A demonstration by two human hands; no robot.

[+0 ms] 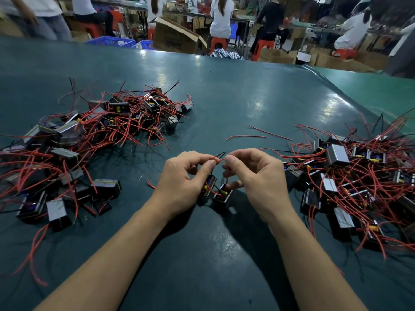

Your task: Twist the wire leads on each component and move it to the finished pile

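Between two piles, left hand (179, 176) and right hand (256, 176) pinch red wire leads (216, 159).

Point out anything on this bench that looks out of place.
Two loose red wires lie bare on the green table between the piles, attached to no component. A short red wire scrap lies left of the left hand.

Factory assembly floor: long green workbench (247, 90), seated workers (221, 16) on red stools (217, 43), cardboard boxes (177, 35), blue crates (112, 41).
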